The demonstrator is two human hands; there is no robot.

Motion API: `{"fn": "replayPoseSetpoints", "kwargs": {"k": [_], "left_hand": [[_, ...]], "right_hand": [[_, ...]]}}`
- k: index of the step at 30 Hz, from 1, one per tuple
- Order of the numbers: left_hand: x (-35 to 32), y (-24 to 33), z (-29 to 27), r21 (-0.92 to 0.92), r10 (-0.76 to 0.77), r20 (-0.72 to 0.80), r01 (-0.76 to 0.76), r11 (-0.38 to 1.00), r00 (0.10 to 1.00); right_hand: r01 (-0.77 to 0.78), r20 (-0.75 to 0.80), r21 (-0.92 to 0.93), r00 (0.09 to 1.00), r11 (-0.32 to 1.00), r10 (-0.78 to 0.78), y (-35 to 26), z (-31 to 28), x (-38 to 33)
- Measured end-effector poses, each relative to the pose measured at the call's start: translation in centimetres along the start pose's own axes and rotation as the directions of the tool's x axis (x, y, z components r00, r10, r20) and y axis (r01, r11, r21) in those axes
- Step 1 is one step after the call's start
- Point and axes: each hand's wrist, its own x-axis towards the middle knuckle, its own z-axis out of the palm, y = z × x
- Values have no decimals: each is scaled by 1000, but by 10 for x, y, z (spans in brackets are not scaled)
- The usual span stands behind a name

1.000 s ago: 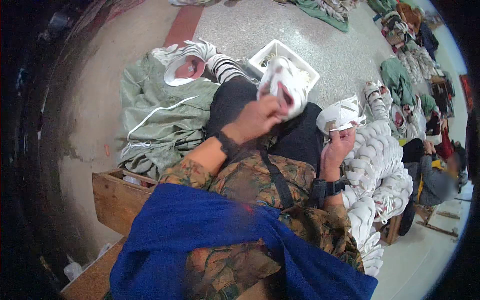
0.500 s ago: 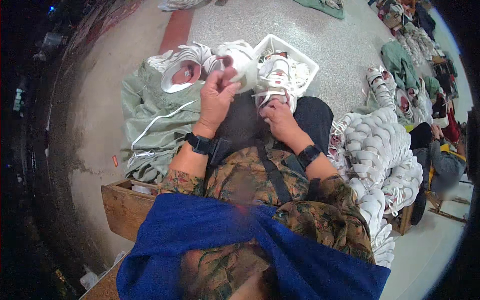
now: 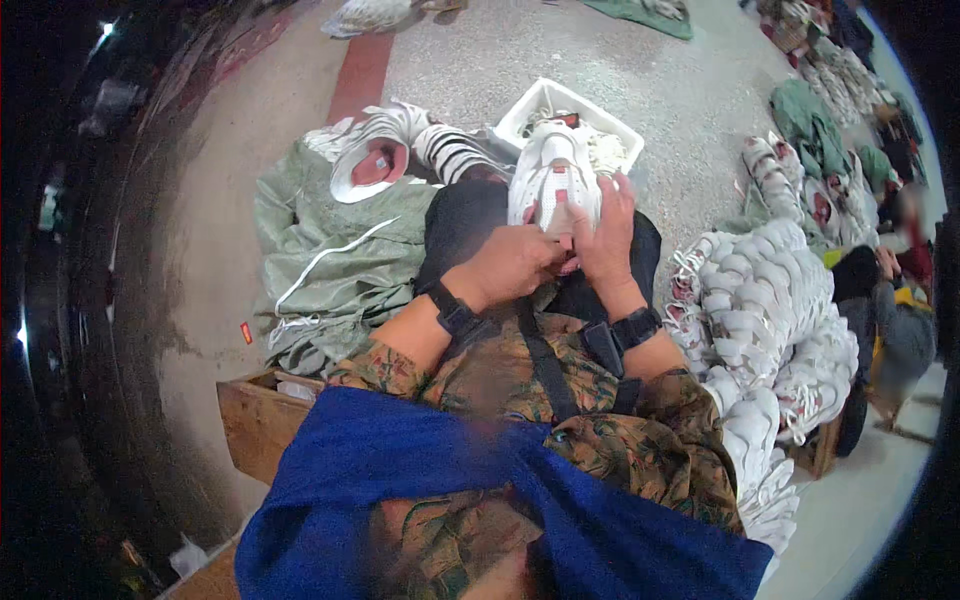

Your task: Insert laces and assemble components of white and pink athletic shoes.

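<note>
A white shoe upper (image 3: 556, 165) with small reddish patches rests over my lap, its toe pointing away from me. My right hand (image 3: 607, 238) is closed on its right side, with the fingers along the edge. At the near end, by the pinkish opening, the fingers of my left hand (image 3: 512, 263) are pinched on the upper; the fingertips are partly hidden. No crossed laces show on this upper. Just beyond it stands a white plastic basket (image 3: 632, 150) holding white laces (image 3: 606, 148).
White shoe uppers (image 3: 385, 150) in a nested row lie on a green sack (image 3: 335, 255) at my left, with a loose white lace (image 3: 335, 258) on it. A wooden box (image 3: 255, 425) sits nearer. Stacked uppers (image 3: 755, 290) fill my right side; another person (image 3: 900, 330) sits beyond.
The laced upper in my right hand is out of sight, and an upper without visible laces lies there. My left hand has moved right and nearer, from the blurred white piece to this upper.
</note>
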Motion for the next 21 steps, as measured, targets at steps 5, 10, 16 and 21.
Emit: {"fn": "replayPoseSetpoints", "kwargs": {"k": [5, 10, 16, 21], "left_hand": [[6, 9, -19, -281, 232, -136, -262, 923, 963], [34, 9, -14, -149, -142, -588, 66, 987, 797], [64, -22, 58, -240, -175, -453, 70, 968, 874], [62, -12, 34, 17, -123, -430, 144, 989, 894]], "right_hand": [[-33, 207, -245, 975, 969, 85, 16, 18, 11], [82, 187, 122, 977, 989, -105, 28, 28, 5], [-21, 331, 20, 943, 1000, 13, 35, 47, -1], [-156, 58, 5, 986, 988, 156, 82, 72, -29]]}}
